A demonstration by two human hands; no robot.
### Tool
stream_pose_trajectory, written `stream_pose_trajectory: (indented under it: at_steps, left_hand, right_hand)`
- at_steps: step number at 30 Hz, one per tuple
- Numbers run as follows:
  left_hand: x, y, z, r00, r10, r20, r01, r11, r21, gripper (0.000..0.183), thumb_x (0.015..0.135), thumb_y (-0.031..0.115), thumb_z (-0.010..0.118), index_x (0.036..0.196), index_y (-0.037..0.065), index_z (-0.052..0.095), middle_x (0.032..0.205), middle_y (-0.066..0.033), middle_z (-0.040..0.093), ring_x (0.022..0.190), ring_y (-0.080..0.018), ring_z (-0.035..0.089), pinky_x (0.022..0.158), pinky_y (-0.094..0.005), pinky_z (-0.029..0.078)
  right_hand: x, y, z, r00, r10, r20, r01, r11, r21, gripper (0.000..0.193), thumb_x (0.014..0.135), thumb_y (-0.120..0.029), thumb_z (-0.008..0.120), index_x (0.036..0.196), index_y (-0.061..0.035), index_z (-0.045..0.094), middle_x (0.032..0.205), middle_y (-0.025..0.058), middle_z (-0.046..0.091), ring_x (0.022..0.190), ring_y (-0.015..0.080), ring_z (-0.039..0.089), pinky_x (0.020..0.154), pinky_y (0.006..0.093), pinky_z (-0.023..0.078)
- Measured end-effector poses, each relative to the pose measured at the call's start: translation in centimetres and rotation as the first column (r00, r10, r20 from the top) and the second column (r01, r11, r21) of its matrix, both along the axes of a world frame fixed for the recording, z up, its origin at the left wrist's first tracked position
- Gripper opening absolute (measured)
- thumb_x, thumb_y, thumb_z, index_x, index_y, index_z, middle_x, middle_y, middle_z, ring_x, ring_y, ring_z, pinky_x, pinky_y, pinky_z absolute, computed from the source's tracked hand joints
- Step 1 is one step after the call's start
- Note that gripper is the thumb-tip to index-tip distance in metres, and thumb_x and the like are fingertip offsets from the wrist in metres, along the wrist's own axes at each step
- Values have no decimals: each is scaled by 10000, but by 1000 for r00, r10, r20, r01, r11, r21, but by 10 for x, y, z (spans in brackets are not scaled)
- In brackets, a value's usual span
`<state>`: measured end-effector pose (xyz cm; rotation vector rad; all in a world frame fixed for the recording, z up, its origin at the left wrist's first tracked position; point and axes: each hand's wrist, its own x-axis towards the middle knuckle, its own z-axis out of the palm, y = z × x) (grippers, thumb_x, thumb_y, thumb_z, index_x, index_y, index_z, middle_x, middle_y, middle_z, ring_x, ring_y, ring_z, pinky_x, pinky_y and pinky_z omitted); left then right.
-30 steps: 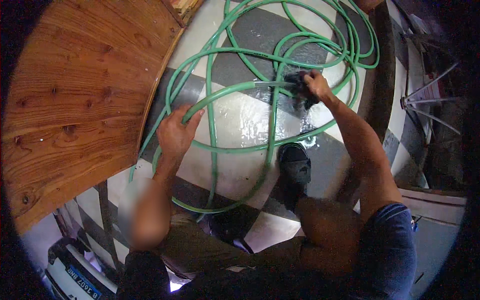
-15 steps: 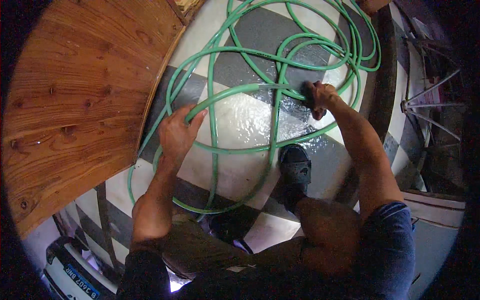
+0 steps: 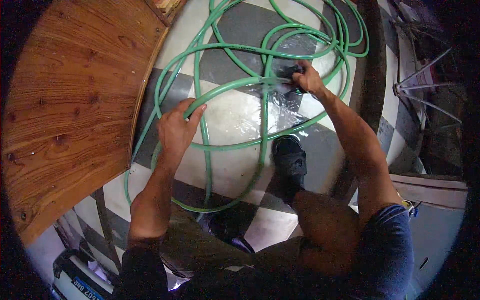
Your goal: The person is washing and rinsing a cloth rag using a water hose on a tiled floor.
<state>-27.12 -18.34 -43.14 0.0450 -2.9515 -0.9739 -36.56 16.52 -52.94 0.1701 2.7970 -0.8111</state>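
Note:
My left hand (image 3: pixel 176 129) is closed around a green hose (image 3: pixel 220 90) a short way behind its end. Clear water streams rightward from that end toward my right hand (image 3: pixel 308 80). There, curled fingers grip a small dark object (image 3: pixel 289 71) in the flow; blur and splashing hide what kind of thing it is. Loops of the same hose lie beneath and beyond both hands on the checkered tile floor (image 3: pixel 227 120). Below the stream the tiles are wet and shiny.
A brown wooden panel (image 3: pixel 75 100) stands along the left. My foot in a black slide sandal (image 3: pixel 290 162) is planted near the wet patch. To the right are a dark raised edge (image 3: pixel 369 95) and thin metal rods (image 3: pixel 425 86). Part of a white vehicle (image 3: pixel 80 280) shows at lower left.
The whole view has shifted slightly. My right hand has moved up and closer to the hose end, and the water now splashes over the dark object. My left hand keeps its hold.

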Motion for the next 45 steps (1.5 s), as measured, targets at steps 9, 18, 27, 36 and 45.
stream_pose_trajectory:
  at_steps: [9,18,27,36,45]
  left_hand:
    - [-3,-1,-6,999,9,-51,-11,999,-36,316,706,362,615,871,93,607,724,-133,602,669,-302,583,590,-378,448]
    - [-5,-3,-1,998,43,-49,-43,999,0,311,707,332,622,860,62,603,723,-134,601,665,-290,586,588,-351,450]
    - [-4,-8,5,995,72,-64,-73,997,-8,303,707,309,627,873,57,602,753,-144,600,683,-292,586,611,-349,450]
    - [4,-17,13,989,94,-112,-97,995,-20,299,704,303,636,866,54,605,731,-155,593,675,-295,581,606,-349,444]
    - [13,-29,16,984,149,-95,-149,989,5,292,702,307,636,855,61,605,715,-151,591,649,-300,575,590,-353,442]
  right_hand:
    - [-7,-18,2,983,55,-177,-85,983,-166,287,754,-220,472,956,-36,559,863,239,563,819,370,546,731,389,429]
    - [-27,7,-36,965,-257,56,258,883,-393,410,782,-322,488,1001,22,531,891,212,579,822,362,550,733,377,423]
    - [6,17,-22,932,330,-152,-252,889,383,587,753,-465,494,1171,-65,396,1149,245,409,1046,390,409,851,453,366]
    - [-4,-20,11,768,373,520,-635,548,544,489,673,-397,595,1081,-148,490,997,122,557,893,276,558,736,372,459]
    - [-26,8,-26,941,320,112,-339,877,340,355,645,-339,561,795,-17,571,735,170,596,755,271,591,641,374,467]
